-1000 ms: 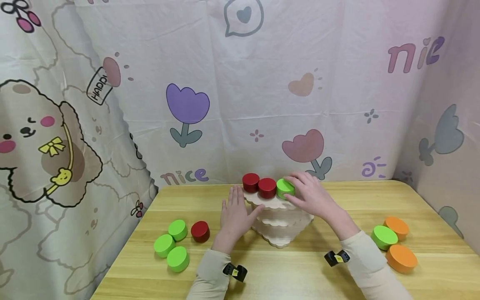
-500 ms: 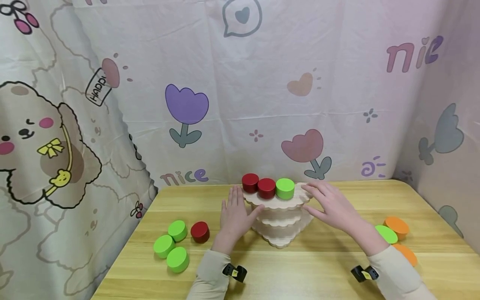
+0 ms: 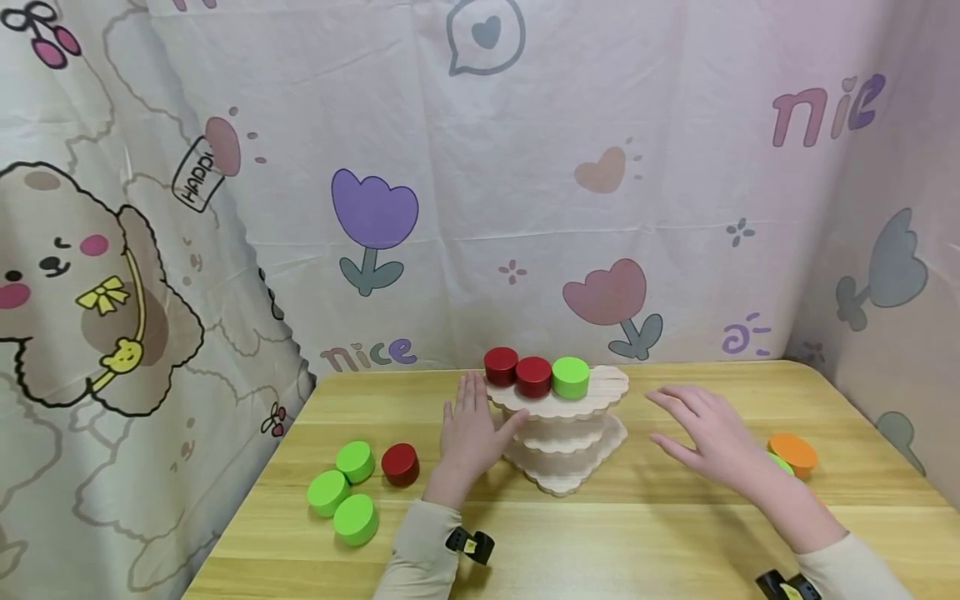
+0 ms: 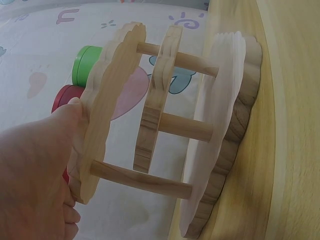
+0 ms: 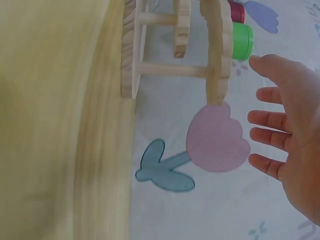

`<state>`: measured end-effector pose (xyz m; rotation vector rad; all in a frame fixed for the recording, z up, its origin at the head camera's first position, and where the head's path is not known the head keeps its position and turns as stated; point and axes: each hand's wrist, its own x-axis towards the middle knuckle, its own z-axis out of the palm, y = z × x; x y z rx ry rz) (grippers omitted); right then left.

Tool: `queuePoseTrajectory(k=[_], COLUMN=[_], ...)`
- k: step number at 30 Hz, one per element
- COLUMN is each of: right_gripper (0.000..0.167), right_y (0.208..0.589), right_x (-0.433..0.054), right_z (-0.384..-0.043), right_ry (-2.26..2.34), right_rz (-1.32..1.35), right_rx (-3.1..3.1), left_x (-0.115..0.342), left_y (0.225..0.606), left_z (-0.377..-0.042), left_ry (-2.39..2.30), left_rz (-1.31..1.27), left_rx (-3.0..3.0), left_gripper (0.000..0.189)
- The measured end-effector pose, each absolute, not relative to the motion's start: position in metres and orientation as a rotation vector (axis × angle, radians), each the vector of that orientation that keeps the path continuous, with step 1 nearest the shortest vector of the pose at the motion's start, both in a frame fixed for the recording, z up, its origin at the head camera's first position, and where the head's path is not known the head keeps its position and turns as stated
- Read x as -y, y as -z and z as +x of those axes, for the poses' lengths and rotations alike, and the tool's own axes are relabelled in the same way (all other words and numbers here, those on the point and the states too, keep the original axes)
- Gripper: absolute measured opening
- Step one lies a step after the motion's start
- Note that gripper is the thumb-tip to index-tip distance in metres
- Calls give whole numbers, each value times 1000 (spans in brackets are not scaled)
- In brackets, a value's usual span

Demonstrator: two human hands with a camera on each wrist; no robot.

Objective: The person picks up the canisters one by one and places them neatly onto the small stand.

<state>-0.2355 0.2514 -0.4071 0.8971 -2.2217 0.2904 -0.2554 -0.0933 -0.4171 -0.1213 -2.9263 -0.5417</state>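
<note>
Item, one pale wooden stand (image 3: 607,385), three scalloped boards joined by dowels (image 4: 187,127), standing at mid-desk (image 3: 570,546). On its top board, from the person's left: a rear red block (image 3: 501,367), a second red block (image 3: 534,378), a green block (image 3: 571,379), all side by side, the right end of the board bare. Left hand (image 3: 474,435): fingers straight, at the stand's left edge, unmoved over the last second. Right hand (image 3: 705,432): fingers spread, holding nothing; a second ago at the green block, now drawn off to the right, well apart from it. The block stays upright where it was released, so this placing looks finished and the right hand free. Remaining on the desk: to the left, three green blocks (image 3: 356,519) and a red one (image 3: 401,464); to the right, an orange block (image 3: 793,454), others mostly hidden behind the right forearm.
</note>
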Motion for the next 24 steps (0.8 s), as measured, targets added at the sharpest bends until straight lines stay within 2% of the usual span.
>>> queuePoseTrajectory(k=[10,24], right_gripper=[57,49], right_y=[414,430], right_x=[-284,-322], right_z=[-211,-190], right_ry=[-289,-286], right_rz=[774,673], right_rx=[2312,2321], left_x=[93,93], left_y=[416,417], left_z=[-255,-255], left_ry=[554,557], left_rz=[-120,-119], left_rx=[2934,2930], left_gripper=[109,109])
